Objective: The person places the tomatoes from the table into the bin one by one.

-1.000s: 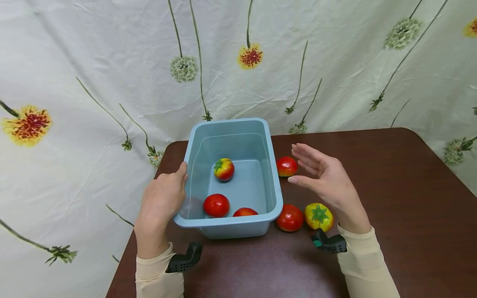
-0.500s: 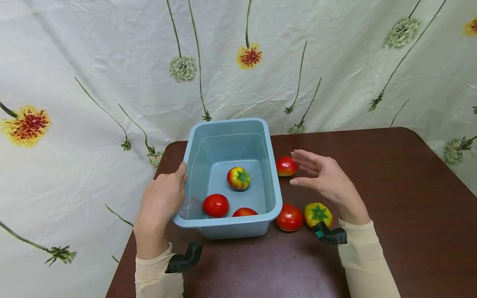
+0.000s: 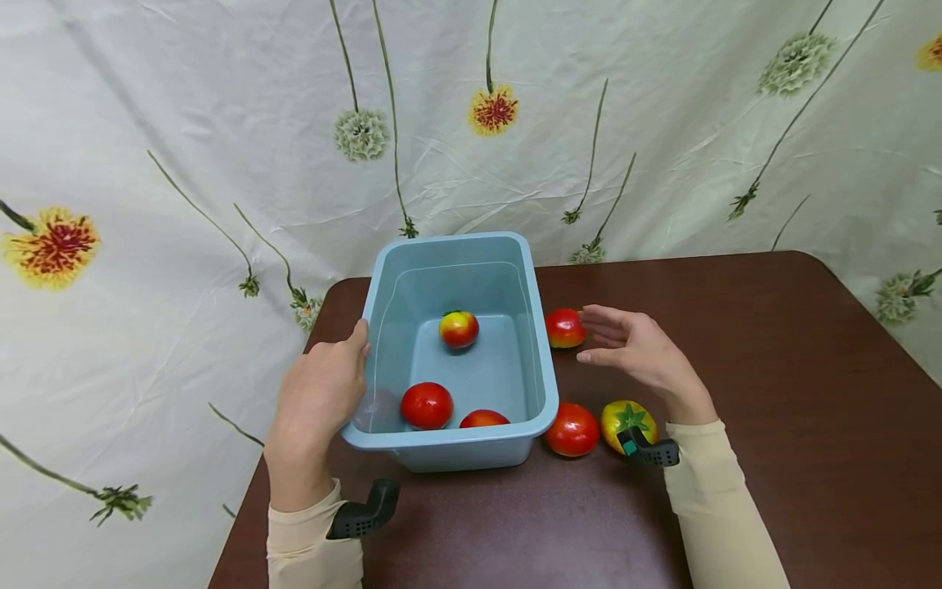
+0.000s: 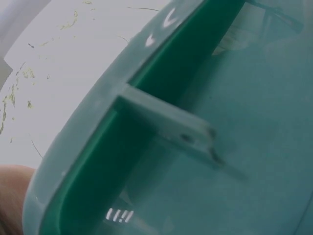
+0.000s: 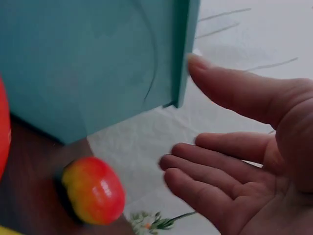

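A light blue plastic bin stands on the table, and my left hand grips its left rim. Inside lie a red-and-yellow tomato, a red tomato and another red tomato partly hidden by the near wall. To the bin's right, my right hand has its fingers extended and thumb apart. Just beyond its fingertips sits a red tomato, whose yellowish underside shows in the right wrist view. The right palm holds nothing.
Near the bin's front right corner sit a red tomato and a yellow tomato with a green star-shaped top, partly covered by the right wrist camera. A flower-print cloth hangs behind the dark brown table.
The red-and-yellow tomato in the bin has rolled toward the front and right, then back toward the far side. My right hand has come lower, nearer the table. The left hand keeps its place.
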A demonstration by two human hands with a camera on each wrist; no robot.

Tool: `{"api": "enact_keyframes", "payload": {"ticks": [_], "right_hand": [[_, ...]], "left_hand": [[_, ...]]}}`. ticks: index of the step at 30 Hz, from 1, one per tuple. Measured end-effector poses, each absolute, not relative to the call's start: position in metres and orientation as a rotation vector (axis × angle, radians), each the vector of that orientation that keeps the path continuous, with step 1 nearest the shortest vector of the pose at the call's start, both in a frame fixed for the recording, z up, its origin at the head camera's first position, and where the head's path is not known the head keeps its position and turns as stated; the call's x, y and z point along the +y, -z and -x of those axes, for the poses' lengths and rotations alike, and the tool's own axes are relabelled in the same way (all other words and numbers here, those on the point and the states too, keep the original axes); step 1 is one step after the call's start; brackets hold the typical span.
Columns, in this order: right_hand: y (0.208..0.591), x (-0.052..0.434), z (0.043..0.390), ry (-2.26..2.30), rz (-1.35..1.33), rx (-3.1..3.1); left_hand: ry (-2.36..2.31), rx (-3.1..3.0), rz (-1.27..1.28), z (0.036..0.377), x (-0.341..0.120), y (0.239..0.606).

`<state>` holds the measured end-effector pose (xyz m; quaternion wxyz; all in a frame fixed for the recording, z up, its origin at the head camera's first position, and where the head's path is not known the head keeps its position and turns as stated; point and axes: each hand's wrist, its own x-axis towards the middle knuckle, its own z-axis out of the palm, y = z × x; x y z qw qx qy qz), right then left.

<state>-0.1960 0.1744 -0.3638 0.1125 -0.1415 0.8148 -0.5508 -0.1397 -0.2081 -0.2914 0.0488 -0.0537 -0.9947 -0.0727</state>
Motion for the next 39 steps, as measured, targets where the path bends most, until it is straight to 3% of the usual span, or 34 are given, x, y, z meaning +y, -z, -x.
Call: {"api": "enact_keyframes", "payload": {"ticks": [15,29,39], "right_hand": [[0.384,0.2,0.205,1.544,0.389,2.358],[0.398,0.175,0.205,1.413,0.769,2.017],[0.407,0.163,0.204,1.321,0.745,1.82]], "left_hand": [[0.227,-3.051,0.153,0.141,-0.208,0.291],[0.233,-3.027,0.16,0.14,-0.209,0.292],[0.241,-3.054,0.149,0.141,-0.206,0.291]]}}
